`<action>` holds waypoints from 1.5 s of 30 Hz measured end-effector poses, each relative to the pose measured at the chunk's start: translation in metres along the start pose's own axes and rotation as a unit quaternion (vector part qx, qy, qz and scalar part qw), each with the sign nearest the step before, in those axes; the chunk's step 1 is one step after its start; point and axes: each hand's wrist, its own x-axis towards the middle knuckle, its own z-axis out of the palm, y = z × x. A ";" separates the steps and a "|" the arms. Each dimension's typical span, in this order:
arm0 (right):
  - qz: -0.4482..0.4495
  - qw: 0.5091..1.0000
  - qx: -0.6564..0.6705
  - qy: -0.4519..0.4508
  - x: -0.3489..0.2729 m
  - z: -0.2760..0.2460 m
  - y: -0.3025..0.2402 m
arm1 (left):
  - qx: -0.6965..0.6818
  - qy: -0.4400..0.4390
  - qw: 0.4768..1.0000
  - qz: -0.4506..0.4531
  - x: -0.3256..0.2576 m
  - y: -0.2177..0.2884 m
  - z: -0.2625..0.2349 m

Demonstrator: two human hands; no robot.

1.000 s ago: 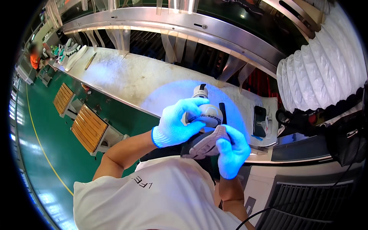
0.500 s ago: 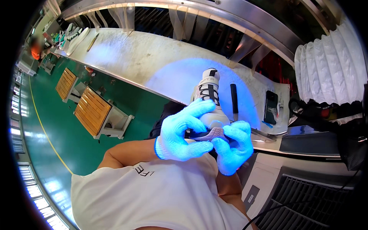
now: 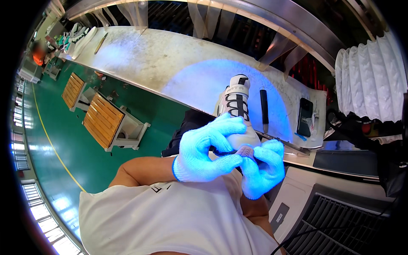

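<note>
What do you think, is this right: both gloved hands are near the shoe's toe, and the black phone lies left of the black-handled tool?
Not quite: the head view shows the black phone right of the black-handled tool. The gloved left hand and right hand are indeed near the toe of the shoe.

Grooved matt sole (image 3: 245, 151), knitted gloves (image 3: 196, 148)

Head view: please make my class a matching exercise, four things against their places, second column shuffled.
1. grey-pink sole piece
2. black-handled tool
3. ribbed white duct
4. nearer wooden-topped stand

A. far right, beyond the table
B. on the green floor
C. between left hand and right hand
D. on the table, right of the shoe

Pairs: 1-C, 2-D, 3-A, 4-B
</note>
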 end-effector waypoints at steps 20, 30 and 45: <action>0.088 0.996 -0.009 -0.033 0.003 0.013 -0.007 | -0.049 -0.184 0.973 -0.131 0.030 -0.006 -0.045; 0.068 0.997 0.003 -0.032 0.018 0.026 -0.008 | -0.051 -0.151 0.963 -0.217 0.042 0.011 -0.039; 0.070 0.996 -0.059 0.003 0.036 0.026 0.002 | -0.029 -0.171 0.964 -0.201 0.060 0.005 -0.042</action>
